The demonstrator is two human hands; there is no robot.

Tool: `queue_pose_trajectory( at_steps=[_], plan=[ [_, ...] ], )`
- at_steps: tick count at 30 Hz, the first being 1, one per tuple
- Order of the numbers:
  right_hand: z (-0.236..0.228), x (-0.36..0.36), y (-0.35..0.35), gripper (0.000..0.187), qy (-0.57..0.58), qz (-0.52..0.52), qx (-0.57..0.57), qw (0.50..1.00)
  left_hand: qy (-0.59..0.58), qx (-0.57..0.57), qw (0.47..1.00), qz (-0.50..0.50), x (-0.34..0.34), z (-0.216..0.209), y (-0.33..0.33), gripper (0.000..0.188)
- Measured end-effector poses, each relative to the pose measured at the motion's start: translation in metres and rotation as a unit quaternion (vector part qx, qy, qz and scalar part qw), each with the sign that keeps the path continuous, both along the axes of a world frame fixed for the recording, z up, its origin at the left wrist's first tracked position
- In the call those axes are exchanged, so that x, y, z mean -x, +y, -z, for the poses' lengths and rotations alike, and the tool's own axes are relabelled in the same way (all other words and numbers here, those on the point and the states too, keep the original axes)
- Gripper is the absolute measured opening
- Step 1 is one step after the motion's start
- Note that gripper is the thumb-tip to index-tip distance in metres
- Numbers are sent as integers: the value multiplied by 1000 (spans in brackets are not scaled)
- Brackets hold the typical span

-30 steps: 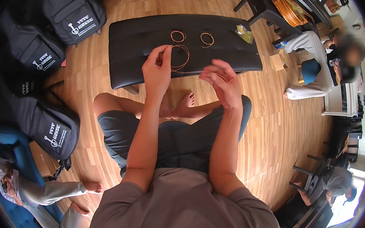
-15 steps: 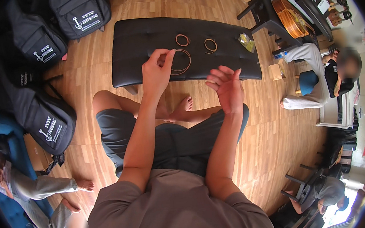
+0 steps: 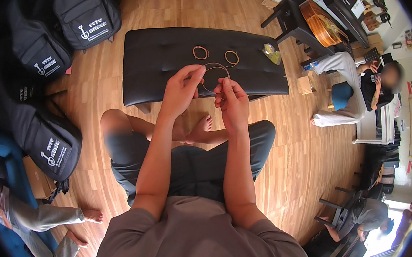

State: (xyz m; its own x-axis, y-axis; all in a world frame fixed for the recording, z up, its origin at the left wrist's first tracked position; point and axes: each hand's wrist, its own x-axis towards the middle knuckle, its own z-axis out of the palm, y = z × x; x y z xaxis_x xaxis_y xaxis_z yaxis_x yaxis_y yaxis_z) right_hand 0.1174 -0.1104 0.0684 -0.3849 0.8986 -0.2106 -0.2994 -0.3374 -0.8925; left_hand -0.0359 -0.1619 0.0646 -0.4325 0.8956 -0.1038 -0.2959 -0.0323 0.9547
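Observation:
My left hand (image 3: 181,90) and my right hand (image 3: 234,104) hold a thin copper-coloured coiled guitar string (image 3: 228,70) between them, above the near edge of a black padded bench (image 3: 155,54). Left thumb and fingers pinch the ring at its left side. The right fingertips are closed on its lower right. On the bench, just beyond my hands, lie two smaller coils: a reddish coiled string (image 3: 202,59) and a yellowish coiled string (image 3: 232,64). To their right rests a clear plastic packet (image 3: 272,54) with yellow-green in it.
Black instrument bags (image 3: 52,137) stand along the left. An acoustic guitar (image 3: 318,23) lies on a dark stand at the far right. A person (image 3: 383,81) sits at right near a blue stool (image 3: 342,95). Other people sit at lower left and lower right. Wooden floor surrounds the bench.
My right hand has moved left and closed on the coil, where before it was open and apart. The larger coil, earlier in my left hand only, has shifted right and is now between both hands.

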Motion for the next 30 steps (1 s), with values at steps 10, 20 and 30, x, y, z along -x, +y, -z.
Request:
queue_pose_trajectory(
  at_steps=[10, 20, 30],
  plan=[
    [0, -12, 7, 26, 16, 35, -13, 999, 313, 6, 950, -5, -11, -9, -4, 27],
    [-2, -31, 17, 21, 80, 122, -7, 989, 170, 31, 985, -11, -18, -11, 0, 30],
    [-37, -63, 32, 17, 221, 100, 121, 963, 117, 4, 992, 57, -19, -63, 19, 33]
  ],
)
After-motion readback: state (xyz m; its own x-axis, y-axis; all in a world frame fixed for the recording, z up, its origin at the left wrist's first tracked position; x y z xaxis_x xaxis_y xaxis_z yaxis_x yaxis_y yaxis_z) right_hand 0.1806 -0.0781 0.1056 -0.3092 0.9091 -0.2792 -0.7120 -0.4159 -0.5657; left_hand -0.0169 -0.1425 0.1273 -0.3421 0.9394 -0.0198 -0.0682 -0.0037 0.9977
